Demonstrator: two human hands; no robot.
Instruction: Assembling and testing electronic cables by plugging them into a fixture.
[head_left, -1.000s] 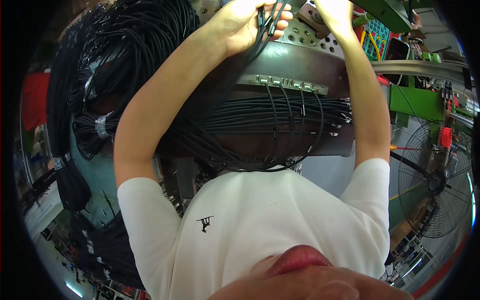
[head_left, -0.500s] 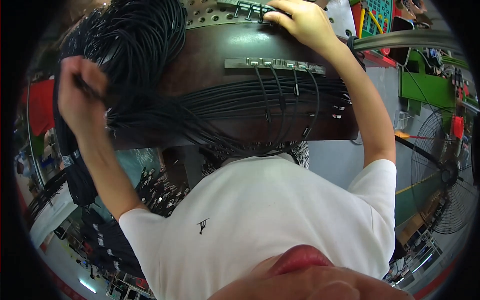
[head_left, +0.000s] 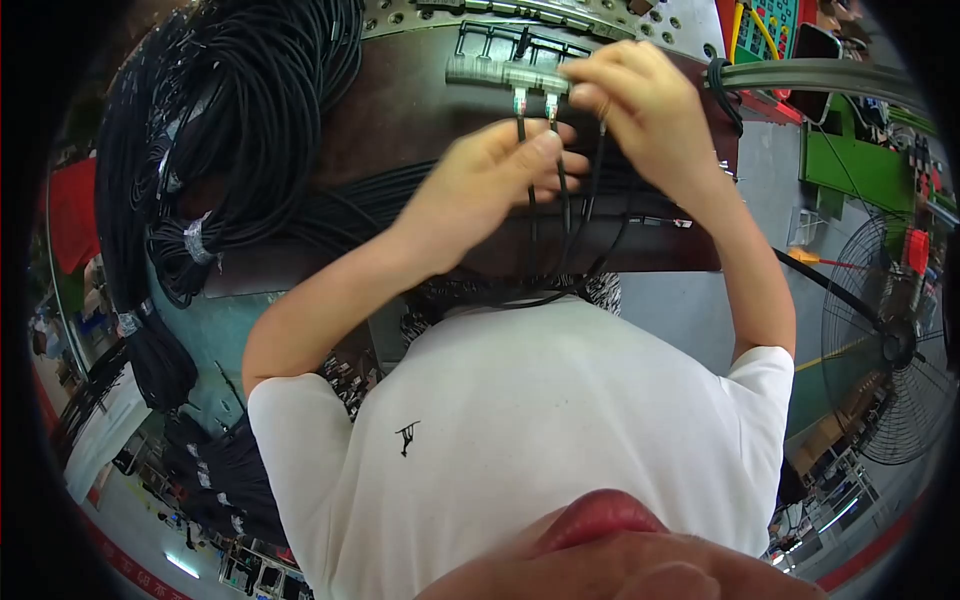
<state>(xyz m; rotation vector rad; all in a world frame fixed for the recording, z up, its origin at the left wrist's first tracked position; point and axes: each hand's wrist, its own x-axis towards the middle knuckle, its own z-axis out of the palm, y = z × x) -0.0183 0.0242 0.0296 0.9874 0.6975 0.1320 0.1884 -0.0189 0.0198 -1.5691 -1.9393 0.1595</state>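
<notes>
A narrow grey metal bar point(head_left: 478, 70) stands out over the far part of the dark table, blurred by motion. My right hand point(head_left: 650, 115) is closed on the bar's right end. Black cables with small connectors point(head_left: 520, 102) hang from its near side. Just below the bar, my left hand point(head_left: 485, 180) is closed loosely around these cables, thumb in front and fingers partly behind them. A black clamp frame point(head_left: 515, 42) lies just beyond the bar. The right-hand cables are partly hidden by my fingers.
A big heap of coiled black cables point(head_left: 265, 90) covers the table's left side, one bundle tied with a silvery band point(head_left: 197, 240). A perforated metal plate point(head_left: 400, 18) runs along the far edge. A grey curved pipe point(head_left: 800, 75) and a black fan point(head_left: 895, 345) are at right.
My left hand has come from the cable heap to the hanging cables. My right hand has moved nearer, from the clamp frame to the bar, which has shifted away from me.
</notes>
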